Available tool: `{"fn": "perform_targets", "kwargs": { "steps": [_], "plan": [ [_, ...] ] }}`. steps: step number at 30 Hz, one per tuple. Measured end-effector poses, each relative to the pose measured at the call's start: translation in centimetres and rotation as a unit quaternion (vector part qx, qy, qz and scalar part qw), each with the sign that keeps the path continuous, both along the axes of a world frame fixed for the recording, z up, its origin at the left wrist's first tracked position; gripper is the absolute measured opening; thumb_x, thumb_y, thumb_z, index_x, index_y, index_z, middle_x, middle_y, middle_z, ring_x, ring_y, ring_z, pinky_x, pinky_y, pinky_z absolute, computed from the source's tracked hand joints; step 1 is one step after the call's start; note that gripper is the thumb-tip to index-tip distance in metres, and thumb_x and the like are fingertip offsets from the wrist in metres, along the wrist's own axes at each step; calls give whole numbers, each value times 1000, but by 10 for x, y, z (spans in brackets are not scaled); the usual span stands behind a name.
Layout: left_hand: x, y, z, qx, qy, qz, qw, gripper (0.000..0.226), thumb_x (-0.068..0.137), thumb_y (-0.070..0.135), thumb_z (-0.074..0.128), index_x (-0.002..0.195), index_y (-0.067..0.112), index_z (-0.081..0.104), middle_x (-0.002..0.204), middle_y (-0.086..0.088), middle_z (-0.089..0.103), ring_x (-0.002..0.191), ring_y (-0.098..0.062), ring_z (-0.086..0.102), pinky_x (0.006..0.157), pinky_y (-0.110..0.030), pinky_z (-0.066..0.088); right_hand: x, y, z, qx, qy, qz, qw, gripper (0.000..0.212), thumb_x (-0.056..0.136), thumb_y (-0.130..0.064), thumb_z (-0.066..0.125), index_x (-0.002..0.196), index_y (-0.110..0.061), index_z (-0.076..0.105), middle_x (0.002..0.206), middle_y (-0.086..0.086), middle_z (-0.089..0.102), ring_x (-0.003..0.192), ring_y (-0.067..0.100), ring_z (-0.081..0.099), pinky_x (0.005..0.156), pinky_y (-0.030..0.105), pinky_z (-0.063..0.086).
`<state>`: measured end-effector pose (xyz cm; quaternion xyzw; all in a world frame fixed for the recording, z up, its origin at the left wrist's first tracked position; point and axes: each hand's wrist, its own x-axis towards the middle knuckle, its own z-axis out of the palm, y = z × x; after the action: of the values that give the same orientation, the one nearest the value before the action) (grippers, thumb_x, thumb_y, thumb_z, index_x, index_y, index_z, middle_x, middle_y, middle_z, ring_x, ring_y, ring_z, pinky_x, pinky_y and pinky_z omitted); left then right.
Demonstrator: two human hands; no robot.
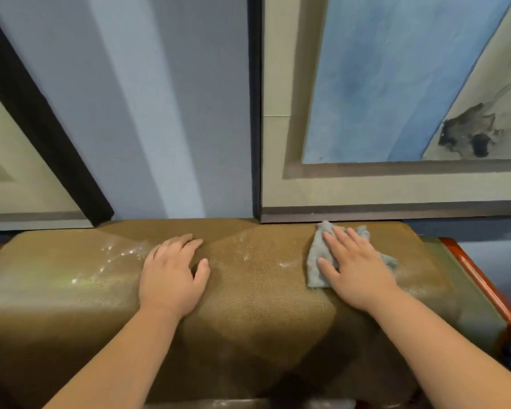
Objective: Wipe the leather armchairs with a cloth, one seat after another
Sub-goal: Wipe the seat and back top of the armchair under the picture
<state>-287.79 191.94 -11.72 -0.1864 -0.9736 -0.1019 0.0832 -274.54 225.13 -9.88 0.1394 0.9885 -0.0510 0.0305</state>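
The top of a tan pebbled-leather armchair back (pixel 257 278) fills the lower half of the view. A grey cloth (pixel 317 255) lies on its right part, close to the back edge. My right hand (pixel 357 267) presses flat on the cloth with its fingers straight and spread. My left hand (pixel 174 276) rests on the leather near the middle, fingers relaxed, with nothing in it. Pale wet streaks (pixel 115 258) glisten on the leather left of my left hand.
A blue-grey wall (pixel 160 113) rises right behind the chair. A large dark-framed painting (pixel 396 113) hangs just above the cloth, and another frame (pixel 27 128) is at the left. A red-brown wooden edge (pixel 481 281) runs along the chair's right side.
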Motion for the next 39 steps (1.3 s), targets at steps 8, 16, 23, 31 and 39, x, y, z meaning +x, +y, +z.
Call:
{"fn": "perform_targets", "kwargs": {
  "steps": [8, 16, 23, 31, 39],
  "plan": [
    [-8, 2, -13, 35, 25, 0, 999, 54, 91, 53, 44, 135, 30, 65, 143, 7, 60, 134, -19, 50, 120, -45, 33, -58, -115, -3, -29, 5, 81, 996, 73, 101, -64, 18, 166, -32, 3, 174, 3, -5, 160, 22, -10, 129, 44, -7],
    [-10, -1, -13, 49, 32, -6, 998, 56, 89, 53, 45, 135, 28, 66, 142, 7, 60, 134, -20, 49, 120, -46, 32, -42, -53, 3, 9, 11, -57, 998, 78, 97, -66, 9, 166, -28, 12, 174, 1, 7, 160, 24, 1, 130, 46, 3],
    [-11, -4, -17, 70, 32, -21, 997, 54, 88, 47, 45, 132, 26, 68, 140, 5, 62, 131, -21, 52, 117, -46, 37, -86, -176, 5, -43, 10, 159, 986, 68, 105, -51, 21, 166, -23, 8, 174, 7, 1, 160, 24, -9, 127, 41, -12],
    [-13, -5, -20, 78, 33, -26, 996, 56, 93, 48, 41, 136, 25, 67, 144, 6, 60, 135, -20, 50, 120, -48, 34, -73, -132, 1, 5, 6, 66, 998, 69, 104, -53, 10, 166, -25, 1, 174, -1, -6, 159, 16, -11, 127, 37, -10],
    [-11, -5, -20, 80, 29, -34, 996, 58, 96, 47, 35, 136, 17, 66, 142, 0, 63, 133, -22, 53, 115, -50, 37, -163, -161, 1, -46, -11, 120, 992, 67, 107, -52, 22, 165, -20, 13, 173, 8, 10, 159, 28, 6, 130, 44, 3]
  ]
}}
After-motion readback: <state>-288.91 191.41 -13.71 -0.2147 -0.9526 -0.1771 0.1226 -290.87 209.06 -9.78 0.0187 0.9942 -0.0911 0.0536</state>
